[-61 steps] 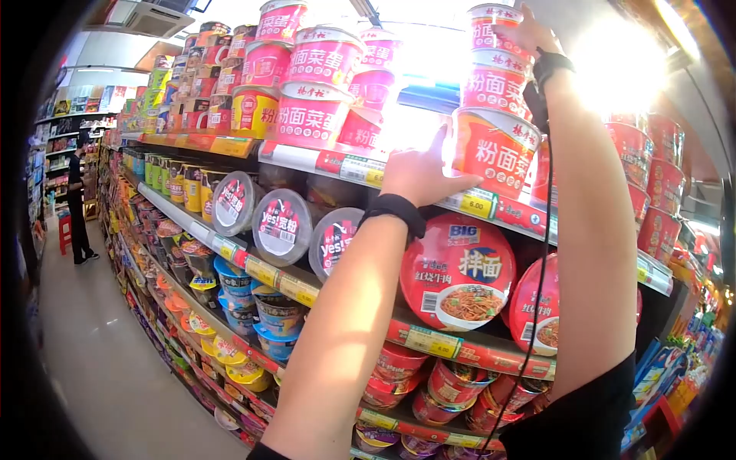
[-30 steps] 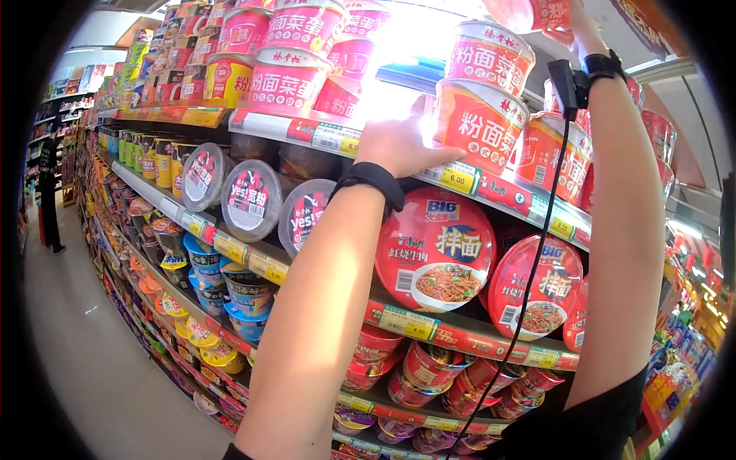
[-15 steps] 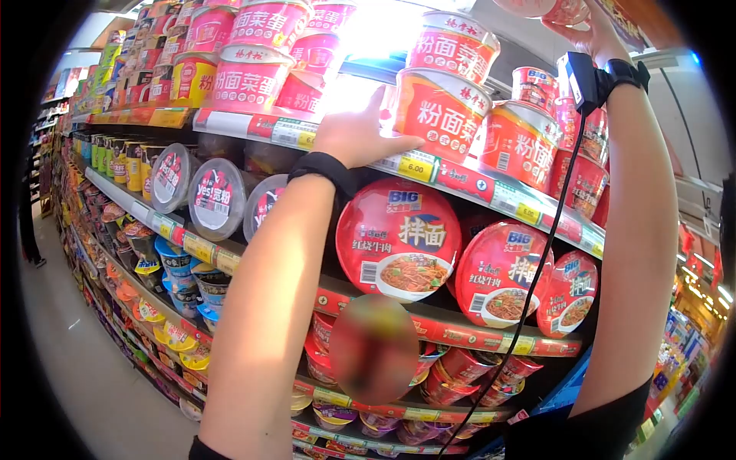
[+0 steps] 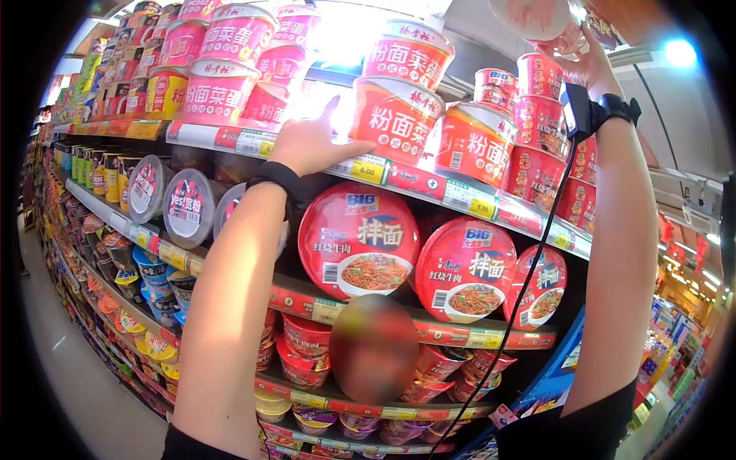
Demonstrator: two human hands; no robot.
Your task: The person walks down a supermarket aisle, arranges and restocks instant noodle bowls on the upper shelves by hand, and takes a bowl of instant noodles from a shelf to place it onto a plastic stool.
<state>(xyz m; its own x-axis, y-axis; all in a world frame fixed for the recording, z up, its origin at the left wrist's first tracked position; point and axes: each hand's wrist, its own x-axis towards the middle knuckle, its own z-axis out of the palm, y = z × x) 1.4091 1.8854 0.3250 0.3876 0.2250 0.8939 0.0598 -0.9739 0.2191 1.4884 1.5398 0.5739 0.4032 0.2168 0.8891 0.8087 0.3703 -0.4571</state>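
Facing the top shelf [image 4: 418,181]; reaching beside a two-tub stack [image 4: 399,115]; holding a tub [image 4: 530,15] high on the right, tilted, clamped in the right hand [image 4: 594,69]; spreading the left hand [image 4: 310,146] near the shelf edge, thumb apart from fingers, without showing whether touching the stack.

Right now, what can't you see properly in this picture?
All in the head view:
Tub in the right hand: partly cut off by the top edge.
Third "yes!" lid: partly hidden by the left forearm.
Red tubs lower down: some covered by a blurred oval.
Black cord: its lower end, past the bottom edge.
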